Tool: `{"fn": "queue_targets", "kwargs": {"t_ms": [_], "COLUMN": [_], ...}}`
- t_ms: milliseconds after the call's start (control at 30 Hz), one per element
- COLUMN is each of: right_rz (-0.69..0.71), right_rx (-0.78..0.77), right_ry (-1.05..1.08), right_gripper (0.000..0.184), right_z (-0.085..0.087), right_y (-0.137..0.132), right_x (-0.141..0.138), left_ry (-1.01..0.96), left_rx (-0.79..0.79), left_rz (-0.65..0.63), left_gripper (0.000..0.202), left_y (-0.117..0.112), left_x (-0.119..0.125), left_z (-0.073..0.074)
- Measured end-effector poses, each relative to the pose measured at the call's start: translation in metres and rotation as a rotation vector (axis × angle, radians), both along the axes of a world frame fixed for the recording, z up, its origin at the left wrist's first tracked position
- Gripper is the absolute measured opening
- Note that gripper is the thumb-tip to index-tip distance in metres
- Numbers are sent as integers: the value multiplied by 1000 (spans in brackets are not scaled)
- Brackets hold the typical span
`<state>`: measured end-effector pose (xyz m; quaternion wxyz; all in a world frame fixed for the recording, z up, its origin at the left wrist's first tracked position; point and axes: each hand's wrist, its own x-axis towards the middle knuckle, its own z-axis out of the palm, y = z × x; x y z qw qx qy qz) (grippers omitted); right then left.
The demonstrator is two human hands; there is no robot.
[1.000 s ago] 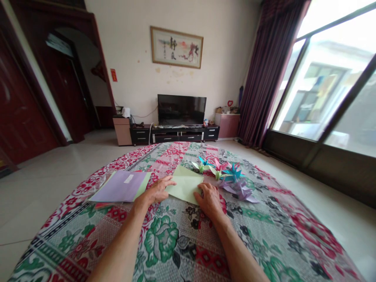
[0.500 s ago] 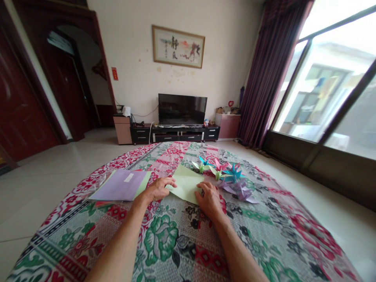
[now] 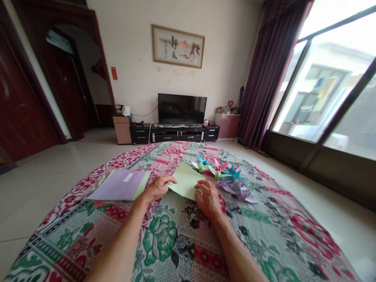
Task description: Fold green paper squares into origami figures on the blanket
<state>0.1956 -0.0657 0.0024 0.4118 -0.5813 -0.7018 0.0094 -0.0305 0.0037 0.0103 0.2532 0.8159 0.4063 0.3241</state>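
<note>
A light green sheet of paper [image 3: 185,181] lies on the flowered cloth [image 3: 164,239]. My left hand [image 3: 157,187] pinches its left edge, fingers curled onto the paper. My right hand [image 3: 208,197] grips the near right corner with bent fingers. A stack of coloured sheets with a purple one on top [image 3: 120,185] lies just left of my left hand. Several folded paper cranes [image 3: 227,176] in green, pink, blue and purple sit beyond and to the right of my right hand.
The cloth covers a round surface on a tiled floor [image 3: 41,176]. A TV [image 3: 182,109] on a low dark cabinet [image 3: 176,135] stands against the far wall. Large windows [image 3: 331,86] and a dark curtain [image 3: 264,74] are on the right.
The green sheet has been drawn slightly nearer and folded smaller. My left fingers have curled more tightly on its edge, and my right hand has shifted a little left.
</note>
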Motion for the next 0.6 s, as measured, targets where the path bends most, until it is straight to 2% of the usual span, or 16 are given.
{"fn": "queue_targets", "kwargs": {"t_ms": [133, 267, 433, 600], "right_rz": [92, 118, 34, -25], "right_rx": [-10, -85, -81, -106], "right_ry": [-65, -117, -110, -141], "right_gripper": [15, 20, 26, 20], "right_z": [3, -2, -4, 1], "right_y": [-5, -1, 3, 0], "right_x": [-4, -3, -2, -4], "left_ry": [-13, -17, 12, -81], "left_rx": [-61, -136, -207, -298], "left_rz": [28, 46, 81, 33], "left_gripper": [52, 50, 32, 28], "left_y": [-8, -12, -11, -13], "left_x": [-1, -2, -3, -1], "left_z": [12, 18, 17, 17]}}
